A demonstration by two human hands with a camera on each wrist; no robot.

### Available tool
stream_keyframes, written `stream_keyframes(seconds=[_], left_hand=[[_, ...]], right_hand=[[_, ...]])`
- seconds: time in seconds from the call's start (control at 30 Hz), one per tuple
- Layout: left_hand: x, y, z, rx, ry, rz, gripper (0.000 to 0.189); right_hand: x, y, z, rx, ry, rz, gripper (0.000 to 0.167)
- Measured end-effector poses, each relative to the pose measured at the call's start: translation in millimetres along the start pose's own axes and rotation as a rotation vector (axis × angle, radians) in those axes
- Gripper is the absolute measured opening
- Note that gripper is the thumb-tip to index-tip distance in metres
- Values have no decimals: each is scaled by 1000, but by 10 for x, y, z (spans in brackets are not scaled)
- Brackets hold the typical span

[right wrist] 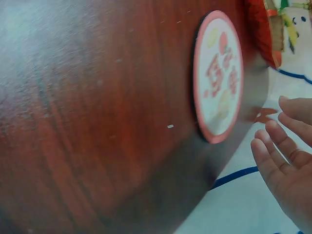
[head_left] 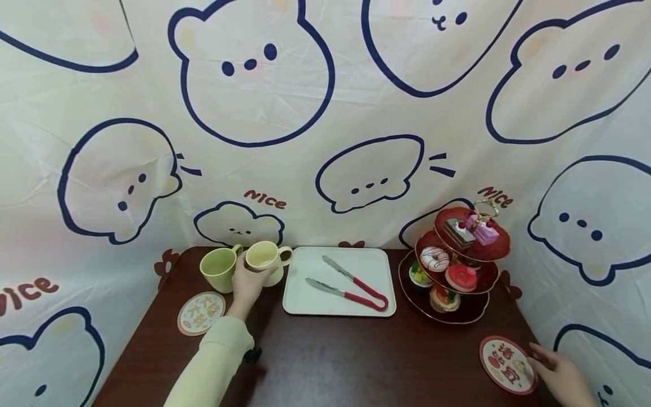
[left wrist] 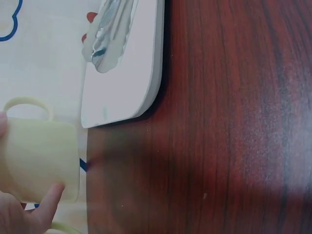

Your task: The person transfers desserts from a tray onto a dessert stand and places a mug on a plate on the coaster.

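My left hand (head_left: pixel 248 282) grips a pale yellow mug (head_left: pixel 262 253) at the back left, its handle pointing right. In the left wrist view the mug (left wrist: pixel 39 156) shows its smooth side, with a thumb and fingertips around it. A green mug (head_left: pixel 218 270) stands just left of that hand, partly hidden by it. My right hand (head_left: pixel 564 376) is at the front right beside a red-rimmed round coaster (head_left: pixel 508 364). In the right wrist view the right hand (right wrist: pixel 292 156) has relaxed fingers, holds nothing and is apart from the coaster (right wrist: pixel 218 78).
A white tray (head_left: pixel 305 302) holds red-handled tongs (head_left: pixel 356 288). At the back right rises a tiered red stand (head_left: pixel 473 314) with cakes and donuts. Another round coaster (head_left: pixel 202 314) lies in front of the green mug. A patterned cloth (head_left: pixel 356 113) hangs behind the brown table (head_left: pixel 356 362).
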State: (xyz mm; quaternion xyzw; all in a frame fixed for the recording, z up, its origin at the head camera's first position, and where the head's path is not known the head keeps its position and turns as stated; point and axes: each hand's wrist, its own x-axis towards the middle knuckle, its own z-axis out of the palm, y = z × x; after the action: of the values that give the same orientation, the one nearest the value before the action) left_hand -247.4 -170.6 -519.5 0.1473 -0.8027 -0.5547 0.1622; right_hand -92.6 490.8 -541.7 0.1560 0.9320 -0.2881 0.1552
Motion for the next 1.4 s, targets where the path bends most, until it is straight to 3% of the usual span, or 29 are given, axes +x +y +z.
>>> stream_keyframes(seconds=[0.33, 0.63, 0.9, 1.13, 1.4], left_hand=[[-88, 60, -105, 36, -47, -5, 89], [-184, 219, -125, -3, -124, 12, 89], [-266, 355, -136, -33, -172, 56, 88], [-385, 467, -100, -70, -239, 78, 88], [-545, 542, -41, -32, -290, 118, 87]], right_hand=[[-161, -487, -59, 14, 29, -127, 73], [-282, -1050, -61, 8, 128, -311, 58], [-308, -1377, -26, -8, 194, -474, 47], [-281, -1632, 71, 82, 210, -576, 46], [-240, -1911, 208, 160, 188, -715, 45]])
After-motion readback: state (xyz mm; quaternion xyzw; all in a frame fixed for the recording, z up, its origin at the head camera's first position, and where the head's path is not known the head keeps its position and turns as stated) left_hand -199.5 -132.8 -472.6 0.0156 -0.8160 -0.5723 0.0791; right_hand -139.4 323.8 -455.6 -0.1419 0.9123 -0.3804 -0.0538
